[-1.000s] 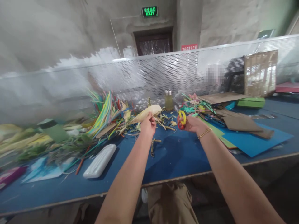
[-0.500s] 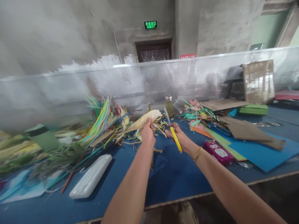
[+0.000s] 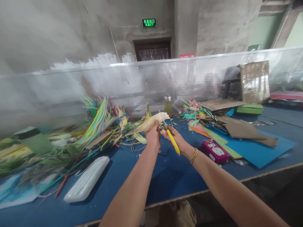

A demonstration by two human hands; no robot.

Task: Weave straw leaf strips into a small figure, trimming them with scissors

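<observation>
Pinched in my left hand (image 3: 153, 135) is a pale, dry corn husk (image 3: 148, 124), held up over the table and pointing to the upper right. My right hand (image 3: 176, 140) grips yellow-handled scissors (image 3: 173, 142). Their metal blades reach up to the husk's right end and overlap it in view; whether they touch it I cannot tell. Behind my hands lie loose husk pieces and thin stems (image 3: 132, 127), partly hidden by the husk.
A blue table (image 3: 172, 179) carries a white wrapped packet (image 3: 87, 179), a green container (image 3: 35, 140) and colourful pipe cleaners (image 3: 98, 121) at left. A purple case (image 3: 215, 151), blue paper sheet (image 3: 258, 154) and cardboard (image 3: 243, 130) lie right. A bottle (image 3: 168, 106) stands behind; a perforated screen (image 3: 156, 78) borders the back.
The scissors in my right hand have moved left to the husk's right end; before, they were apart from it. My left hand still holds the husk. The view has shifted slightly.
</observation>
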